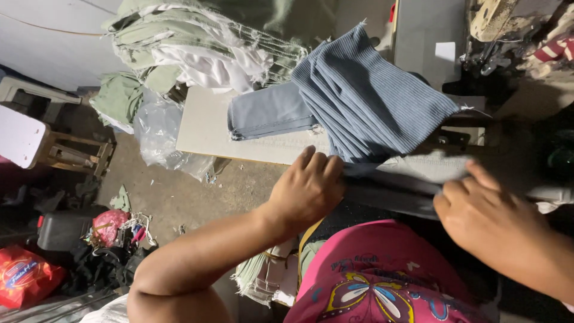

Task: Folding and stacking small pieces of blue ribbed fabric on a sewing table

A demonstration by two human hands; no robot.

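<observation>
Left hand point(308, 190): fingers curled shut over the near edge of a grey cloth strip point(418, 170).
Right hand point(478, 215): fingertips pinching the strip's other end.
Strip: stretched flat between both grips, on the table edge point(203, 128).
Beyond the grips: ribbed blue fabric stack point(371, 101), touching the strip; plain blue folded piece point(269, 110) beside it.
Farther off: green and white cloth pile point(203, 48).
Below the left grip: clear plastic bag point(155, 131).

Bare-armed person in a pink printed top

The pink top point(382, 269) carries a butterfly print in blue, yellow and white with small lettering above it; both forearms are sleeveless, and the hands show no rings or watch.
</observation>
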